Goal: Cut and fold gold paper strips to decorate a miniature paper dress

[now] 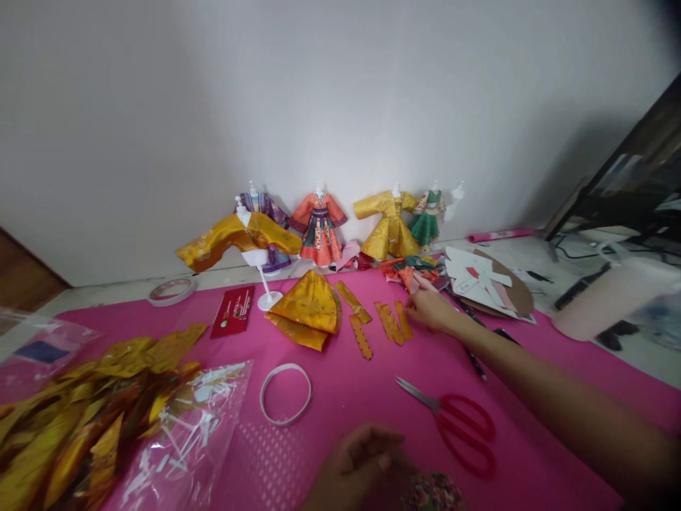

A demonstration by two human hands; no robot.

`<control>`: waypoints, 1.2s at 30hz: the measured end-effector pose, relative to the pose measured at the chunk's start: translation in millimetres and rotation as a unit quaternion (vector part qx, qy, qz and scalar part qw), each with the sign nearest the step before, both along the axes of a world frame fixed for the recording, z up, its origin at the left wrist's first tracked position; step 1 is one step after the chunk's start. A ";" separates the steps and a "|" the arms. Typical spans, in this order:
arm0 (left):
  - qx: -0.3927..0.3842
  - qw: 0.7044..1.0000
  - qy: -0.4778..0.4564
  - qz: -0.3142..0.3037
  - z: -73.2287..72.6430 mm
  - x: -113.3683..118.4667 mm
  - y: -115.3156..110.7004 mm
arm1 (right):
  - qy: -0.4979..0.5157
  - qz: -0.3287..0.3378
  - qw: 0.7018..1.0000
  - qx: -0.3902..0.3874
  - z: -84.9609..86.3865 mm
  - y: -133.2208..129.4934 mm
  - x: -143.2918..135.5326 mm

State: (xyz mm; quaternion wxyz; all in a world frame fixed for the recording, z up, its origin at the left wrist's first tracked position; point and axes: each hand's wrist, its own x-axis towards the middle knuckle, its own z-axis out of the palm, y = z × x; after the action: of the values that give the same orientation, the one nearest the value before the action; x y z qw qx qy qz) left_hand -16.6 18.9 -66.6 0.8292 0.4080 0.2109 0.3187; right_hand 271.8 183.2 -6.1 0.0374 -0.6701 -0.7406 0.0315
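Note:
My right hand (pixel 430 306) reaches over the mat to the edge of a heap of coloured fabric scraps (pixel 391 268), with a finger stretched out at the scraps and the others partly hidden. Just left of it lie yellow fabric strips (pixel 391 325). More strips (pixel 362 337), one with dark dots along its edges, lie further left, beside a folded yellow fabric piece (pixel 313 305). My left hand (pixel 367 458) hovers low at the front, fingers loosely bent and apart, nothing seen in them. Scissors with red handles (pixel 452 419) lie to its right.
Small dress forms in doll robes (pixel 320 227) stand along the wall; one nearer stand wears a yellow top (pixel 228 238). A bag of yellow scraps (pixel 106 404), a tape ring (pixel 286 395), a red card (pixel 233 312), paper pieces (pixel 479 277) and a pale bottle (pixel 606 298) surround the pink mat (pixel 345 397).

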 end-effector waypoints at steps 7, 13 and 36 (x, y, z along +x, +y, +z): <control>0.003 1.000 -0.007 -0.001 8.9 -0.2 -0.8 | -0.017 -0.093 0.991 -0.100 -5.0 -2.2 -10.1; 0.010 1.000 -0.013 -0.004 8.9 -0.4 -1.4 | 0.010 -0.088 0.992 -0.091 -4.6 -4.1 -14.2; 0.044 0.997 0.007 -0.066 27.6 -12.2 -16.6 | 0.178 0.185 0.964 -0.068 22.4 -119.1 -88.7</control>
State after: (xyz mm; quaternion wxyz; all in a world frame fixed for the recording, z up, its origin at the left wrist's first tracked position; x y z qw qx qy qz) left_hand -28.8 2.4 -39.0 0.8280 0.4596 0.1753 0.2693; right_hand 183.1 64.0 16.3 0.1169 -0.5061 -0.8291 0.2068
